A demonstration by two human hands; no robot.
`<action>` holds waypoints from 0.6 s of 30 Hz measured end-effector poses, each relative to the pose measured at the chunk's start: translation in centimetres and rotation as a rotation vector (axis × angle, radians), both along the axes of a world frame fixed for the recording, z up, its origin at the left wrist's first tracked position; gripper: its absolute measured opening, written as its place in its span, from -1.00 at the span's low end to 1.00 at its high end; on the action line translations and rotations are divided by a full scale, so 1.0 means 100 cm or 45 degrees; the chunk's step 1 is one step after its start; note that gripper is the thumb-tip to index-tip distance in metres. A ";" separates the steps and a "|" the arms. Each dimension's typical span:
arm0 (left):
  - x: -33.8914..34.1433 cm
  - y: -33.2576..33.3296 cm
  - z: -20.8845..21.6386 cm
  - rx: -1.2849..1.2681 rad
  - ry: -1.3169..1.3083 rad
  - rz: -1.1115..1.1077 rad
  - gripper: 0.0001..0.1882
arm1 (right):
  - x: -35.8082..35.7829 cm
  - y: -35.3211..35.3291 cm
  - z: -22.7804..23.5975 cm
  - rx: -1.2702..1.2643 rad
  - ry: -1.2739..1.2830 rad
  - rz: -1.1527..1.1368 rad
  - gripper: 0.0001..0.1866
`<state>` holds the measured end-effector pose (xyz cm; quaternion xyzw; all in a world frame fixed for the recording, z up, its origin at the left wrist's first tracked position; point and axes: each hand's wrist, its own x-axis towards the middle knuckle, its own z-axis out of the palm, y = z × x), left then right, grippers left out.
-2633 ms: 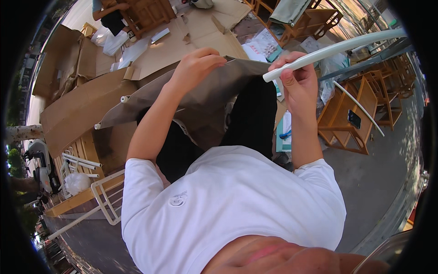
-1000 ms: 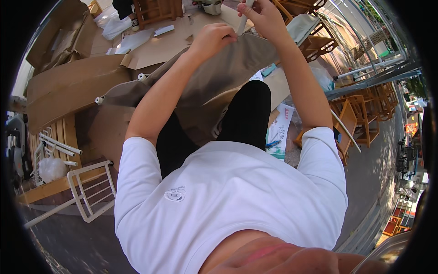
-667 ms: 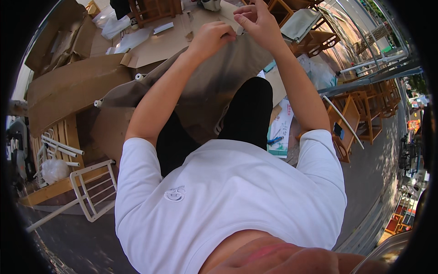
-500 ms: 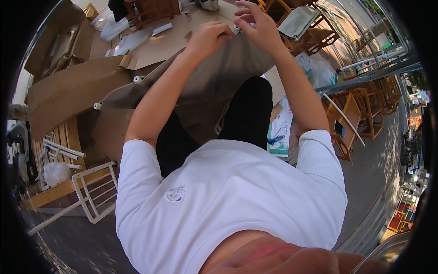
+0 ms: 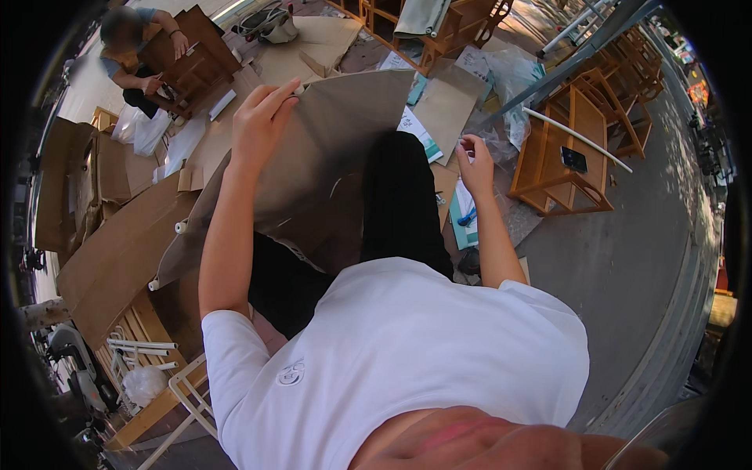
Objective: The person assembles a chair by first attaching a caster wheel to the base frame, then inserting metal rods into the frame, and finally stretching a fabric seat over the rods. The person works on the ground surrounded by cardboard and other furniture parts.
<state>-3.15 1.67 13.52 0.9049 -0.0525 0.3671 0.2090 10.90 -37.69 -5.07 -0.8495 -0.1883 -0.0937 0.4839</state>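
Note:
A brown fabric sheet spreads in front of my legs, with white tube ends showing along its left edge. My left hand is at its far edge, fingers together over the cloth beside another white tube end. Away to the right, clear of the fabric, my right hand is raised with its fingers curled in; whatever they may hold is too small to make out. Below that hand a blue-handled tool lies on printed sheets.
At the far left another person handles a brown wooden piece. Cardboard covers the ground on the left, near white metal tubes. On the right, a wooden chair bears a phone and a white tube.
My right hand has left the far edge of the fabric and come back toward me on the right. My left hand stays at that edge. The view has swung, bringing the other person into sight.

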 end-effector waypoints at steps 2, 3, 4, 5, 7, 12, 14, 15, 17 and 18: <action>-0.002 -0.002 0.001 0.024 0.031 0.013 -0.70 | -0.002 -0.019 -0.022 -0.089 0.087 0.086 -0.74; -0.002 -0.001 0.002 0.070 0.020 -0.007 -0.71 | 0.004 -0.031 -0.038 -0.085 0.125 0.078 -0.75; 0.001 -0.001 0.003 0.112 0.008 -0.024 -0.72 | 0.013 -0.044 -0.057 0.016 0.217 0.052 -0.76; 0.002 -0.005 0.007 0.130 0.042 -0.003 -0.73 | 0.027 -0.056 -0.069 0.083 0.288 -0.039 -0.77; 0.007 -0.011 0.010 0.196 0.076 0.035 -0.74 | 0.070 -0.080 -0.086 0.393 0.558 -0.215 -0.80; 0.013 -0.026 0.008 0.374 0.037 0.152 -0.67 | 0.230 -0.146 -0.097 1.723 1.148 -0.606 -0.53; 0.014 -0.029 0.001 0.330 0.049 0.207 -0.65 | 0.279 -0.158 -0.098 1.851 1.222 -0.790 -0.42; 0.017 -0.029 -0.002 0.295 0.041 0.231 -0.64 | 0.298 -0.178 -0.103 1.828 1.232 -0.790 -0.40; 0.021 -0.034 -0.007 0.216 0.140 0.292 -0.63 | 0.324 -0.191 -0.108 1.792 1.196 -0.798 -0.37; 0.019 -0.038 -0.006 0.192 0.207 0.362 -0.62 | 0.326 -0.179 -0.114 1.782 1.170 -0.801 -0.36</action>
